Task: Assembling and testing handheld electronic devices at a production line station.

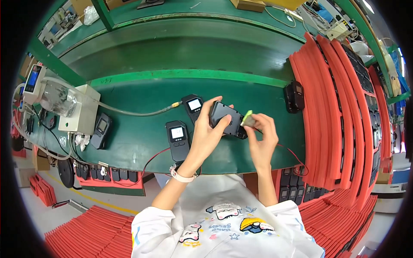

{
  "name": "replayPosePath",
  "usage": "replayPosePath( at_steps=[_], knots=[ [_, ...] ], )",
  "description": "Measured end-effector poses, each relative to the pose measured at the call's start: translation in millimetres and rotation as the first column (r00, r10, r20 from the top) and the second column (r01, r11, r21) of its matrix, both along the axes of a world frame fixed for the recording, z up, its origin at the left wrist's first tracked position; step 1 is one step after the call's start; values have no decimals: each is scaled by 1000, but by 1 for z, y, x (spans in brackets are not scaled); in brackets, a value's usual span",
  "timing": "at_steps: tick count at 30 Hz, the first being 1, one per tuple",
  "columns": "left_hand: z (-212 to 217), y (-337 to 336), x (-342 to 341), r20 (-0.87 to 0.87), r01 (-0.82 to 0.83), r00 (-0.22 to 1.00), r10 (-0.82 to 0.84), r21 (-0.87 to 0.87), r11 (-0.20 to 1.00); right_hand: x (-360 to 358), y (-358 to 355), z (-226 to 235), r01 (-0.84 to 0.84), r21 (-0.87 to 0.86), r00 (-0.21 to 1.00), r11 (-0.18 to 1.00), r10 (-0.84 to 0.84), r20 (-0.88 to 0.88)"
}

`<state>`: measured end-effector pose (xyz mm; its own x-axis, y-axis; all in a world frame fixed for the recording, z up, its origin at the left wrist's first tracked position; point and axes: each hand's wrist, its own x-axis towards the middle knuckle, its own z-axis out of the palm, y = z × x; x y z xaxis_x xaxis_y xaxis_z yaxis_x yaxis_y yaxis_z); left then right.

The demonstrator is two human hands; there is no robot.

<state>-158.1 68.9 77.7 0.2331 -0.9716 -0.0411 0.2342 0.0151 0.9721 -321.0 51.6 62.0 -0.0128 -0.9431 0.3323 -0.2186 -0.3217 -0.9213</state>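
Note:
My left hand (208, 129) is wrapped round a black handheld meter (226, 118), its plain side facing up, held above the green bench. Close to the meter's right end, my right hand (263, 137) pinches a small flat piece with a bright yellow-green edge (248, 118); whether it touches the meter I cannot tell. Left of my left forearm lies a black meter with a lit screen (177, 138). Behind my left hand a second lit meter (193, 105) is joined to a clear tube (142, 113) by a yellowish fitting.
At the left stands a white box device (81, 109) with a meter (101, 130) beside it. Tall stacks of red foam trays (322, 116) rise at the right, next to black devices (294, 96). A thin red wire (157, 155) hangs at the bench's front edge.

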Motion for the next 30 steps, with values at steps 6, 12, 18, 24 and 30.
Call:
replayPosePath(
  at_steps=[6, 12, 18, 24, 30],
  knots=[
    [-8, 11, 7, -291, 26, 957, -13, 40, 999, 2, 9, 12, -243, -204, 873, 948, 122, -472],
    [-19, 17, -14, -192, 0, 981, -12, -64, 998, -4, 19, 6, -96, -320, 792, 943, -123, -598],
    [-17, 20, -6, -17, 60, 998, -60, -22, 998, -13, 21, 5, -188, -213, 786, 959, 17, -617],
    [-12, 3, 55, 368, 196, 895, -252, 184, 963, -22, 20, -16, -104, -250, 820, 963, -59, -570],
    [-53, -28, 144, 891, 57, 447, 80, -118, 991, -29, 18, -39, 143, 96, 959, 985, -114, -258]
  ],
)
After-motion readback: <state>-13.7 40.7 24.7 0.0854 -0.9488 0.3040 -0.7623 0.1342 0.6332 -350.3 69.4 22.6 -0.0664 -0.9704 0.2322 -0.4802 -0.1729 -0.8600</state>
